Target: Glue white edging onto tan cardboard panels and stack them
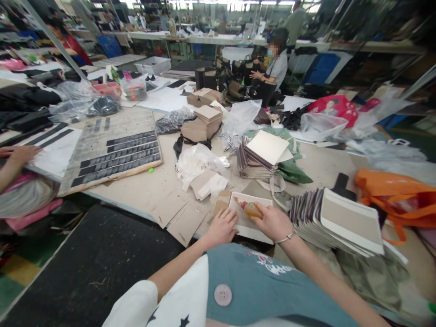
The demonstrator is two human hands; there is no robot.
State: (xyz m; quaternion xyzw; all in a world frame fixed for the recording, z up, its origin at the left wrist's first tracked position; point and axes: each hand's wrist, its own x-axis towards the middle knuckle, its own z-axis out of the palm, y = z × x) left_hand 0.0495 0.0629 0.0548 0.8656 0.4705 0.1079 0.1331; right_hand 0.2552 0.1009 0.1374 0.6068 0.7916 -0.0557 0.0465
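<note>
In front of me lies a white-edged rectangular panel [245, 227] at the table's near edge. My left hand [223, 225] rests over its left side, fingers stretched out and holding nothing. My right hand [273, 221] is closed around an amber squeeze bottle [253, 210] with a red tip. The bottle is tilted, its tip pointing left over the far part of the panel. A brown cardboard piece [222, 201] shows beyond my left hand. Right of my right hand leans a thick stack of similar panels [350, 218] with dark edges.
Loose grey-beige cards [185, 223] lie to the left. Ahead stand another panel stack [260, 152] and a crumpled white plastic bag [197, 161]. A board with black strips [117, 156] lies further left; an orange bag [395, 197] is at right. Other people work nearby.
</note>
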